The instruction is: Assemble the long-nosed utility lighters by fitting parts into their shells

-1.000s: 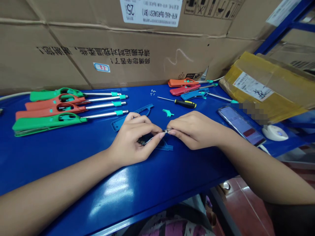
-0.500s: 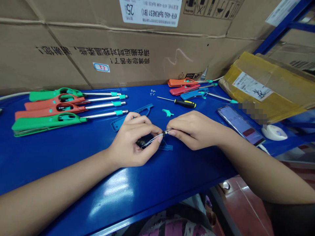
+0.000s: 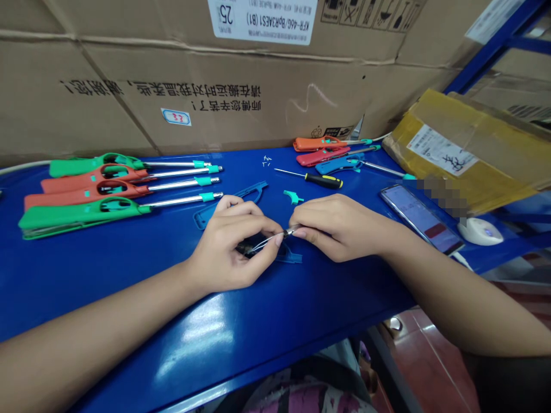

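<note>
Between my two hands is a small lighter assembly with thin pale wires (image 3: 260, 245) and a dark body partly hidden in my palm. My left hand (image 3: 235, 246) is closed on it, thumb and forefinger pinching near a black collar. My right hand (image 3: 340, 226) pinches the short metal tube (image 3: 291, 230) at its other end. Behind and below my left hand lie blue plastic lighter casing halves (image 3: 252, 195), partly covered by it. A loose teal trigger piece (image 3: 293, 197) rests just beyond my right fingers.
Green and orange long-nosed lighters (image 3: 86, 215) lie in a row at left; orange, red and blue ones (image 3: 322, 156) lie back right. A screwdriver (image 3: 323, 180) lies beside several tiny screws (image 3: 266, 161). A phone (image 3: 419, 218), white mouse (image 3: 480, 231) and taped parcel (image 3: 465, 155) stand right. Cardboard (image 3: 215, 74) walls the back.
Hardly anything differs. Both hands keep their pinch on the wired lighter assembly, and the view has shifted very slightly.
</note>
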`<state>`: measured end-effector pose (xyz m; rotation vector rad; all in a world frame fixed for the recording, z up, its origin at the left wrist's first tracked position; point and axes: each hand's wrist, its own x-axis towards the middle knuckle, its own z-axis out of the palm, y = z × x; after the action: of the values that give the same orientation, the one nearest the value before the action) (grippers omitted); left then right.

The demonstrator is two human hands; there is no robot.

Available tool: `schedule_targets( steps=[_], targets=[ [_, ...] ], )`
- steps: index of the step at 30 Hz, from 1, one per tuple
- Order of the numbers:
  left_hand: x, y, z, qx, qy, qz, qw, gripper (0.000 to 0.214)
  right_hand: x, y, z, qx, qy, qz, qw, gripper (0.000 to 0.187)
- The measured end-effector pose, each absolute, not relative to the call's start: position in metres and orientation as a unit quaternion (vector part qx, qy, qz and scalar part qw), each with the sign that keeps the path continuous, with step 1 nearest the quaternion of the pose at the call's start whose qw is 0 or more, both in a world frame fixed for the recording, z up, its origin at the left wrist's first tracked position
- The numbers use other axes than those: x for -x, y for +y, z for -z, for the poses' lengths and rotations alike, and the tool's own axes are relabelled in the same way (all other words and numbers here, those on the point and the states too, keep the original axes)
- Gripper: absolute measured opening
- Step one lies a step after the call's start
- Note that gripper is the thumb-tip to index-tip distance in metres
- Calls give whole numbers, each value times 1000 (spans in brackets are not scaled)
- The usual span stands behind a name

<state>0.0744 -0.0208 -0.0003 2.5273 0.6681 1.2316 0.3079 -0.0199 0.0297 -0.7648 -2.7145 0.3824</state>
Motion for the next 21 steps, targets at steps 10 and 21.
schedule_targets(
  steps=[10, 21],
  targets=[
    [-74, -22, 0, -872, 235, -410, 126, 2, -309, -18, -31, 251, -948, -94, 172, 21],
    [-74, -20, 3, -872, 250, -401, 124, 8, -307, -18, -31, 248, -950, -89, 166, 22]
  ],
)
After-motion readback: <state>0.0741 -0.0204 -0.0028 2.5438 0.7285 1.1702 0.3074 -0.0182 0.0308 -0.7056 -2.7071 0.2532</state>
